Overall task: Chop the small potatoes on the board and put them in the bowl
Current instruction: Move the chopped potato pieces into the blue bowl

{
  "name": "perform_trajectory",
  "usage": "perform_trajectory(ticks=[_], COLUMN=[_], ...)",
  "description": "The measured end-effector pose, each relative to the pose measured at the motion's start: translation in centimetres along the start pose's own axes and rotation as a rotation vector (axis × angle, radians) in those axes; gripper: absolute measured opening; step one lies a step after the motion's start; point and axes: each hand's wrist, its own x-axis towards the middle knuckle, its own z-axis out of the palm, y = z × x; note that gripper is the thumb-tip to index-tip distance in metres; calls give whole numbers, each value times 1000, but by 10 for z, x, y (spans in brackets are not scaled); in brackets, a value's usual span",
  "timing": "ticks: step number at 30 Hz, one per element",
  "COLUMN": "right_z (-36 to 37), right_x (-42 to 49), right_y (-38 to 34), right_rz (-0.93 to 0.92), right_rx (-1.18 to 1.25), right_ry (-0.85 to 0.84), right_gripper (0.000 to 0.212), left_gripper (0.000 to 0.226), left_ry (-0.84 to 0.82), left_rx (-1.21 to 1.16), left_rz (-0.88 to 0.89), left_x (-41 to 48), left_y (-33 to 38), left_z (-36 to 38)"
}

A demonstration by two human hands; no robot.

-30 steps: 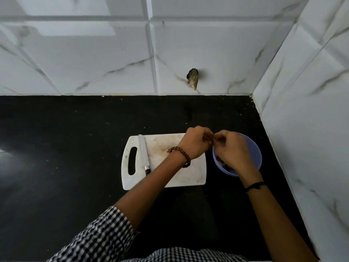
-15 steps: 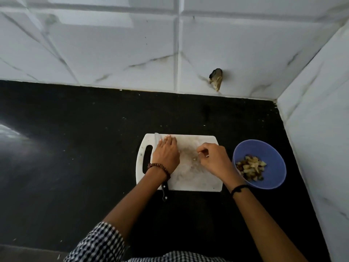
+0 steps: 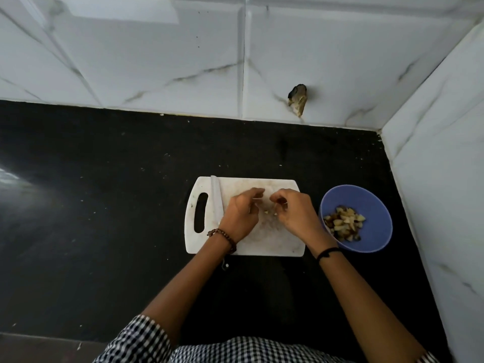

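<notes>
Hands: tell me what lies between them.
Head view: a few pale potato bits lie on the cutting board between the left hand and the right hand.

The left hand [image 3: 239, 218] hides most of the knife [image 3: 216, 203] handle.

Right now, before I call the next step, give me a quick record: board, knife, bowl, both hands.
board: white, on the black counter, a few small potato bits left on it
knife: lies on the board's left side by the handle slot, unheld
bowl: blue, right of the board, holds chopped potato
left hand: over the board, left of the bits
right hand: over the board, right of the bits, fingers curled, grip unclear
</notes>
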Motion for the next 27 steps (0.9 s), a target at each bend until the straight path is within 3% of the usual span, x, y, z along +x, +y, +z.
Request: perform_trajectory(ticks=[8,14,21,27], right_z=[16,9,18,14], right_x=[-6,-29,-50,-42], right_y=[0,26,17,3], right_rz=[-220,-189,-151,-49], right_rx=[-130,-230,-388,-390], right_ry=[-38,42,-29,-76], right_gripper=[21,20,37,24], left_gripper=[32,28,27,26], left_ry=[22,28,19,-6], left_rx=[60,101,115,127], left_rz=[-88,-36,7,16], left_x=[4,-2,-7,-11], left_y=[1,-3,8,12], left_z=[-3,2,9,17])
